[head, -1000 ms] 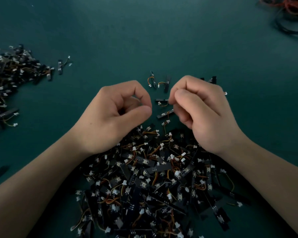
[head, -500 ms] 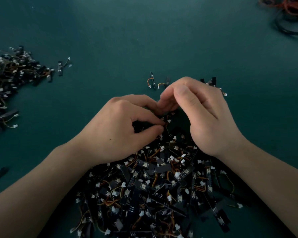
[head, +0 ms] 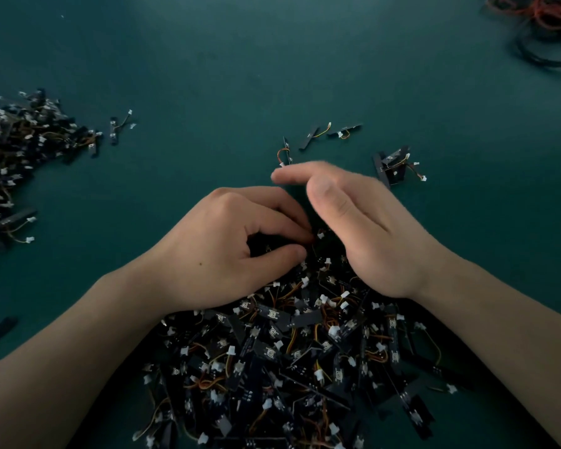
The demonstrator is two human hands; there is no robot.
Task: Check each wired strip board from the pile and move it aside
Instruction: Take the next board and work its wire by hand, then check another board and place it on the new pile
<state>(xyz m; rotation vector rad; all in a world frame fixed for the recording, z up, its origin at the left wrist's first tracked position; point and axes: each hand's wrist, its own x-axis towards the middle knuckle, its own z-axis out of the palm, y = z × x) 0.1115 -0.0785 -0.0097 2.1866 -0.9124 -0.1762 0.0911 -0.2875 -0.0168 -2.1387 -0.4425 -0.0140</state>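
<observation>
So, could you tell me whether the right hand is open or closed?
Open: the right hand has its fingers stretched out, holding nothing visible, over the pile of black wired strip boards.

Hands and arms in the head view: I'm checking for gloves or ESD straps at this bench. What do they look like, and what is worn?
Both are bare. The left hand and right hand show no gloves, rings or wrist strap. The forearms are uncovered to the frame's edge: no sleeves, watch or cables. The right hand's fingers are motion-blurred, so detail there is unclear.
</observation>
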